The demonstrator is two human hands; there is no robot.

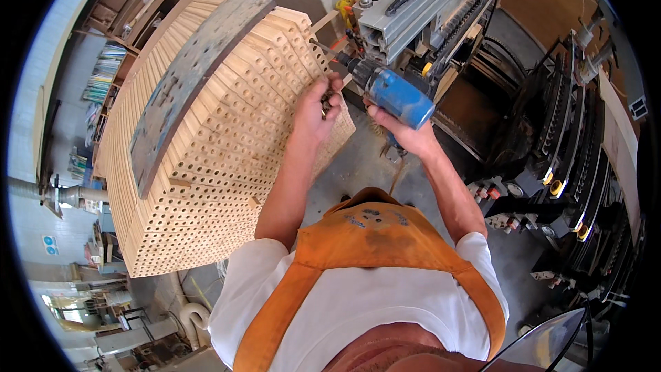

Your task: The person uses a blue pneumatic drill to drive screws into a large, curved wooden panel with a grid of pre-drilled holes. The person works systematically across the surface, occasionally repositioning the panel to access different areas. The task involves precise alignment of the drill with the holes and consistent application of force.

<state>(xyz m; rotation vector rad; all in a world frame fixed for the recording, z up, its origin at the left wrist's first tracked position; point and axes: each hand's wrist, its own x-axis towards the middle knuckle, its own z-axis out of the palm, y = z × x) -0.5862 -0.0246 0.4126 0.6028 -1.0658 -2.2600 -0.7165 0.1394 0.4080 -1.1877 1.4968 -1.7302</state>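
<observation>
Your right hand (403, 134) is wrapped shut around the grip of the blue power drill (398, 96), fingers curled under the motor body, with the tool's nose pointing toward the upper left. Your left hand (318, 111) sits just left of the drill's dark chuck (354, 67), fingers bunched together on something small and dark at the chuck end; what exactly they pinch is too small to tell. The thin bit (325, 48) runs on from the chuck up and to the left, over the near corner of the stack.

Judging by its build, the drill is a rigid, fairly heavy piece with most of its weight in the blue motor housing, so the grip below that housing looks like the sound place to carry it. The smooth painted shell would likely slip in a dusty palm. The bit is slender and probably the one part that would snap or bend under side load.

Left of the drill stands a tall stack of drilled wooden slats (227, 138), end faces full of round holes, with a worn grey board (186, 83) lying across its top. Behind the drill, further from you, is a grey metal machine (420, 0). Below it is a concrete floor (358, 158).
</observation>
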